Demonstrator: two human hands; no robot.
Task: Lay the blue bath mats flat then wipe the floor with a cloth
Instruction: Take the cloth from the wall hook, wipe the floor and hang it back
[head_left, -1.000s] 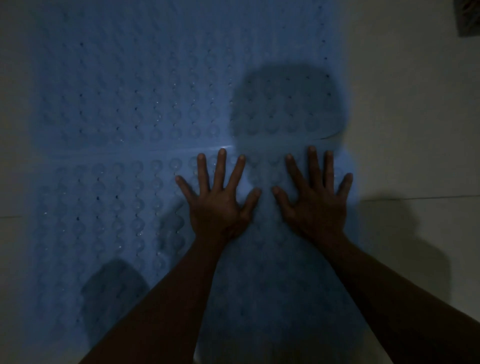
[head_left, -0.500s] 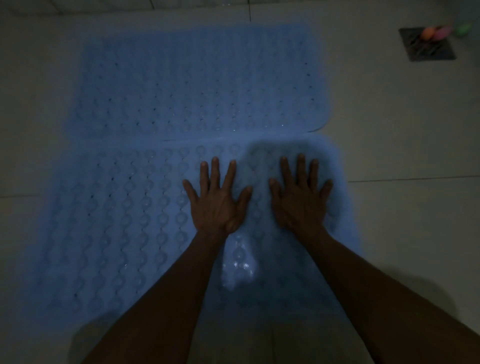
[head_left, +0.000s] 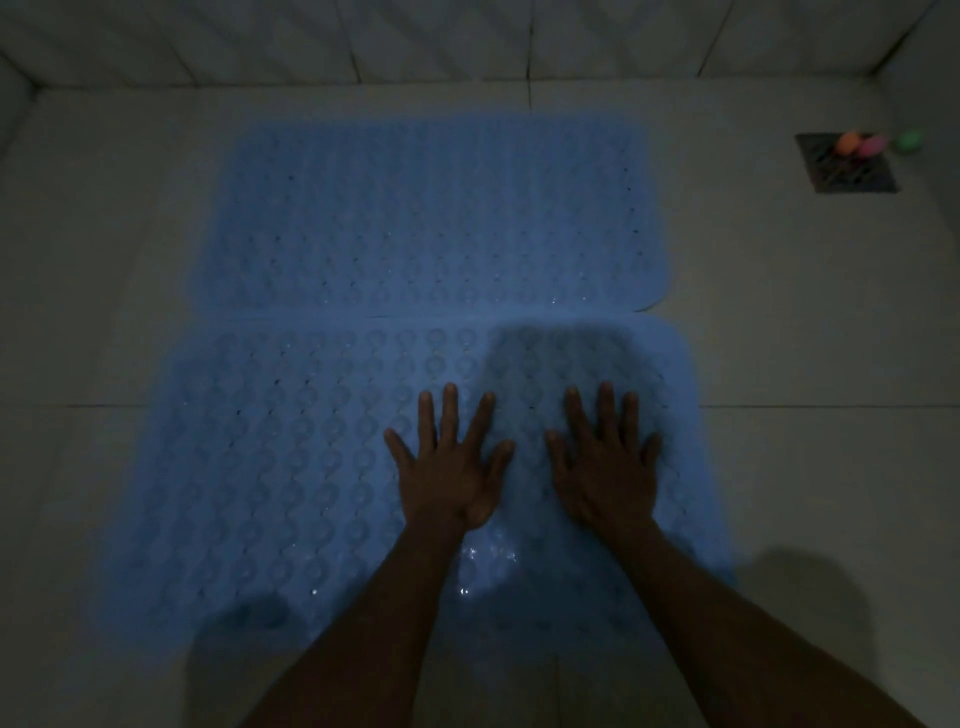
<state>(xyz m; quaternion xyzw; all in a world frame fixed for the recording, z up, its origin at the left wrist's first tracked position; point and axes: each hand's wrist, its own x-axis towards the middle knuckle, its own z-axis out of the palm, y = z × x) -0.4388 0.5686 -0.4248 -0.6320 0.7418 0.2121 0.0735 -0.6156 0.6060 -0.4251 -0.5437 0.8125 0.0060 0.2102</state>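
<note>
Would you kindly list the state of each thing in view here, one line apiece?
Near mat: lying flat on the floor, both hands pressing on its right part.
Far mat: lying flat, untouched, its near edge meeting the near mat.
Left hand: open, fingers spread, palm down on the near mat.
Right hand: open, fingers spread, palm down on the near mat.
Floor drain: grate in place, small coloured things at its far edge.

Left hand (head_left: 448, 467) palm down, fingers spread, right hand (head_left: 602, 470) alongside likewise, both forearms extended forward
</note>
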